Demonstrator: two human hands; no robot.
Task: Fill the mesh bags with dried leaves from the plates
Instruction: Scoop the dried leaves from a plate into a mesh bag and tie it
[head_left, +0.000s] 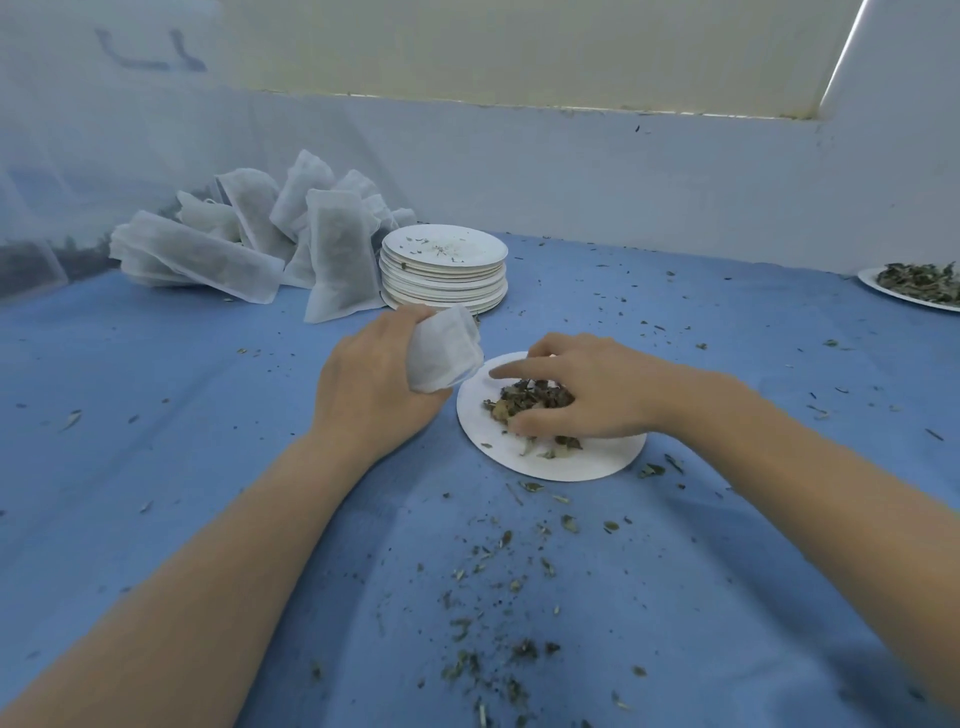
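Head camera looks down on the blue cloth (208, 415): the left hand (369, 384) is clenched round a white mesh bag (445, 348), while the right hand (582, 389), fingers curled, gathers dried leaves (524, 402) on a paper plate (587, 460) mid-cloth. Filled bags (249, 244) lie at the far-left edge.

2 hands (374, 374) (587, 389) — 1 held mesh bag (447, 348), 1 plate stack (444, 270), 2 leaf-bearing plates (550, 457) (883, 288).

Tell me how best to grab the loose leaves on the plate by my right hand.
Come from above with the right hand and close the fingers around the mounded middle of the dried leaves. They lie as a loose heap on the flat plate, so a clawed pinch probably gathers more than sliding in from the edge.
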